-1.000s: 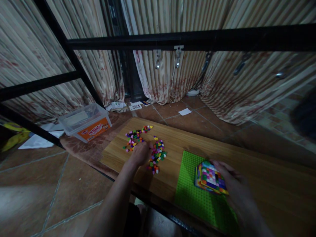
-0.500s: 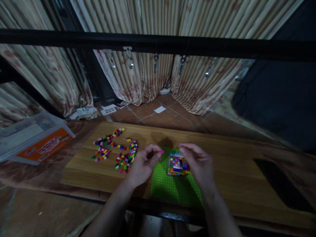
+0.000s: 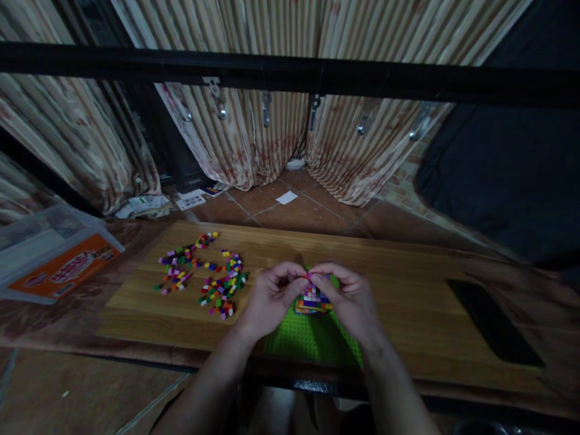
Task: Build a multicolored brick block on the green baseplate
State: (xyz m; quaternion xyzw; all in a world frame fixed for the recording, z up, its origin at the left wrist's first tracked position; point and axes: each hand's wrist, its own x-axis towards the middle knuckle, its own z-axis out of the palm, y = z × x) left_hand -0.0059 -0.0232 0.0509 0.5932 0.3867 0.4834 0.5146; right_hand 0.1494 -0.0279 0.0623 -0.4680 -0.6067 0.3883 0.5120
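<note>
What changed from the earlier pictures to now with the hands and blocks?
The left hand moved right, from the loose bricks to the colourful build, with a pink brick in its grip. The right hand moved from the build's right side to meet the left; whether it touches that brick is hard to tell. The build stayed on its green baseplate.

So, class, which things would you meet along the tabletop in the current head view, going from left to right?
Clear plastic bin with an orange label → scattered loose toy bricks → multicoloured brick stack → flat black slab.
</note>
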